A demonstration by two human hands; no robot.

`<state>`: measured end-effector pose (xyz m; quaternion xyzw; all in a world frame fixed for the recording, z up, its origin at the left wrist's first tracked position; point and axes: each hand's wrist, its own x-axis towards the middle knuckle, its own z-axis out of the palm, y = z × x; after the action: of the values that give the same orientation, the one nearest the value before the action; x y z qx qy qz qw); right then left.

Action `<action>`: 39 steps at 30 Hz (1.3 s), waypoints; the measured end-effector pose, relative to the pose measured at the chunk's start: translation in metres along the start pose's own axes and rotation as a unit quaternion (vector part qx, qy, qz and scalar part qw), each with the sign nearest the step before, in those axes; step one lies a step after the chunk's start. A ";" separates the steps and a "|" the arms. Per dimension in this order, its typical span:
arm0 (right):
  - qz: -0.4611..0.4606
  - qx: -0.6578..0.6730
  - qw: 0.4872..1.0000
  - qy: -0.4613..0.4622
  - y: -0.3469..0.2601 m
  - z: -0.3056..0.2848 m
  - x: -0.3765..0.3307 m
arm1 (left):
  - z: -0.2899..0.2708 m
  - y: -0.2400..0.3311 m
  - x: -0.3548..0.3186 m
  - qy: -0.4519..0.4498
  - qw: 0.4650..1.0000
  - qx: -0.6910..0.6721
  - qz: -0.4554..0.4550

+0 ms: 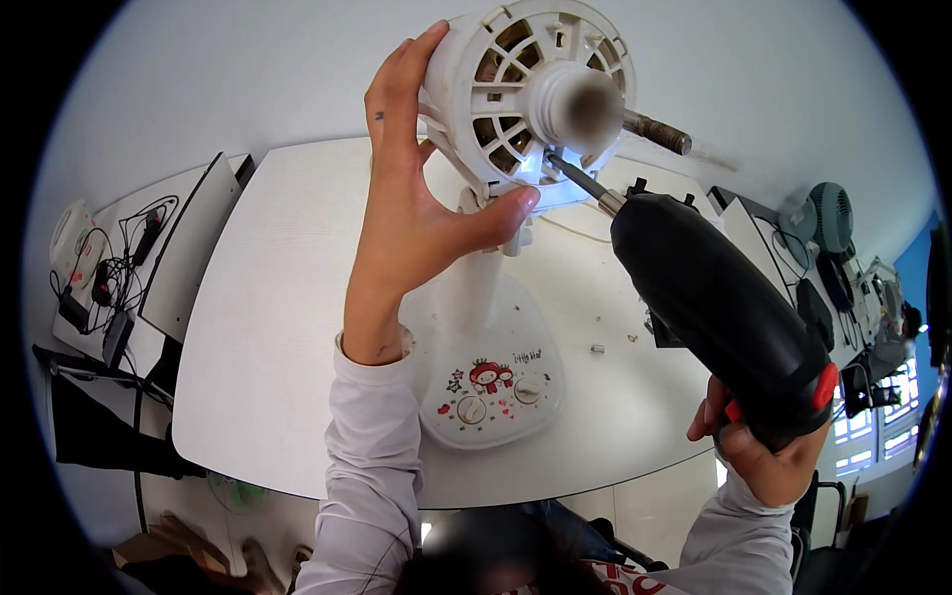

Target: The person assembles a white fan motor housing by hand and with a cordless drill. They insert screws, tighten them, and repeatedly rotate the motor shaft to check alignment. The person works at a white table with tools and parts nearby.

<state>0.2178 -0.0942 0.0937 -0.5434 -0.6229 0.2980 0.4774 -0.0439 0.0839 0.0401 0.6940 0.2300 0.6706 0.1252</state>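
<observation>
A white fan motor housing (457, 99) with a slotted round front is at the top centre, above its white stand base (535, 431) with two dials and a cartoon print. My left hand (402, 203) grips the housing from its left side, thumb at its lower edge. A threaded metal shaft (659, 132) sticks out to the right of the front. My right hand (769, 461) is wrapped around the grip of a black cordless screwdriver (714, 293). Its long bit (583, 179) reaches into the slotted front below the hub, where a light shines. The tip's exact contact is hard to make out.
The fan base stands on a white table (268, 297). Small loose parts (597, 348) lie right of the base. A side desk at left holds tangled black cables (124, 263). At far right, a green fan (831, 216) stands among other equipment.
</observation>
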 end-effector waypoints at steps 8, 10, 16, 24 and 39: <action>0.006 -0.039 0.999 0.004 -0.002 0.000 -0.002 | 0.002 -0.002 -0.001 -0.003 1.000 0.004 0.006; 0.011 -0.037 0.999 0.003 -0.001 -0.002 -0.003 | 0.002 -0.002 0.000 -0.002 1.000 0.001 0.013; 0.027 -0.020 0.999 0.011 -0.003 -0.001 -0.003 | 0.002 -0.001 0.000 -0.004 1.000 -0.002 0.017; 0.024 -0.014 0.999 0.025 -0.005 0.000 -0.002 | 0.004 -0.002 0.000 -0.005 1.000 -0.001 0.025; 0.012 0.013 1.000 0.014 -0.008 0.000 -0.001 | 0.004 0.007 0.000 0.011 1.000 0.011 -0.010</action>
<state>0.2145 -0.0974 0.1006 -0.5489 -0.6055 0.3046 0.4892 -0.0390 0.0780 0.0432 0.6853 0.2460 0.6745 0.1220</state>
